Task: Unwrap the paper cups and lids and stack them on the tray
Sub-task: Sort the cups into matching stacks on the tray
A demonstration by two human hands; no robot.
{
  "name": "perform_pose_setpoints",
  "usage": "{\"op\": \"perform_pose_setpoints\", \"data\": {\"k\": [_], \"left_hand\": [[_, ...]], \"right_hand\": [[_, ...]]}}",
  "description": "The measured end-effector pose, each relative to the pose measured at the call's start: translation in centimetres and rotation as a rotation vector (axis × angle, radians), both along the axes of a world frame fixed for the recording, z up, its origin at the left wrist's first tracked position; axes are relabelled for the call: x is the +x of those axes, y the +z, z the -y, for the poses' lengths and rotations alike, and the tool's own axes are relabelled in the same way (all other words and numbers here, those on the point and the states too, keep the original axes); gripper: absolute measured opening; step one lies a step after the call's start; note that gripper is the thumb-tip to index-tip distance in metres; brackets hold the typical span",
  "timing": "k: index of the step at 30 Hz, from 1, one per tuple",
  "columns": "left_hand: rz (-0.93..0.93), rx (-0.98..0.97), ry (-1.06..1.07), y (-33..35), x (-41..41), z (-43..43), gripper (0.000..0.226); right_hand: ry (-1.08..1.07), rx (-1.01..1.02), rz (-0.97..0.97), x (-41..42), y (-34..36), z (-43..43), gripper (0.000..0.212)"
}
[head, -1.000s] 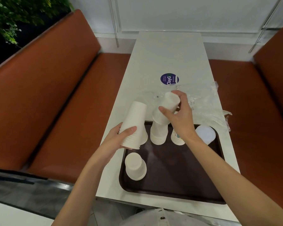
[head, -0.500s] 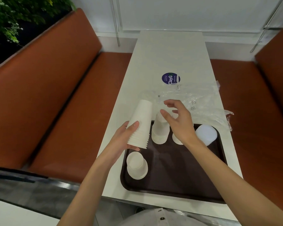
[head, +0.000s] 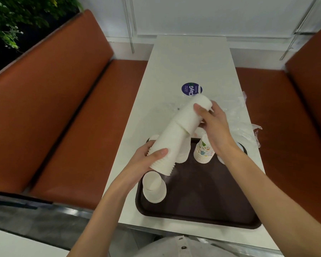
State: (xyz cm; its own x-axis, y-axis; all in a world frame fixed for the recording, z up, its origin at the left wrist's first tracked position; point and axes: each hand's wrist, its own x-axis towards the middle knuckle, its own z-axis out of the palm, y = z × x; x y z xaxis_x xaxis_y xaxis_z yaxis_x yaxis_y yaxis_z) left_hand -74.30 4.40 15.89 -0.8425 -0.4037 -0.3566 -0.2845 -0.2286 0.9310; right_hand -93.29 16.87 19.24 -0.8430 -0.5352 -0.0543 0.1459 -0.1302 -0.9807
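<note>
A long tilted stack of white paper cups [head: 176, 134] hangs over the far left corner of the dark brown tray [head: 202, 201]. My left hand [head: 146, 158] grips the stack's wide lower end, and my right hand [head: 214, 127] holds its upper end. On the tray stand an upside-down white cup stack [head: 154, 186] at the near left, a printed cup stack [head: 204, 151] at the back, and another white stack [head: 183, 153] partly hidden behind the held cups. A white lid [head: 220, 159] shows under my right wrist.
Crumpled clear plastic wrap [head: 237, 115] lies on the white table [head: 189, 62] beyond the tray. A round blue sticker [head: 191, 89] is on the tabletop. Brown bench seats [head: 63, 101] flank the table on both sides.
My right hand, which had let go of a short cup stack on the tray, now grips the top of the left hand's stack. That stack is longer and leans far to the right.
</note>
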Motion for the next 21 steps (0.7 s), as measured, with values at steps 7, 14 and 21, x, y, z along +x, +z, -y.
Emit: {"op": "perform_pose_setpoints", "data": {"k": [7, 14, 21], "left_hand": [[-0.038, 0.117, 0.153, -0.6, 1.1, 1.5, 0.057], [-0.051, 0.131, 0.145, -0.5, 1.2, 1.5, 0.048], [-0.041, 0.144, 0.071, 0.0, 1.1, 0.9, 0.057]], "right_hand": [[-0.056, 0.131, -0.347, 0.0, -0.2, -0.2, 0.056], [0.155, 0.437, -0.490, 1.5, -3.9, 0.3, 0.059], [0.168, 0.567, -0.532, 2.1, -3.8, 0.1, 0.057]]}}
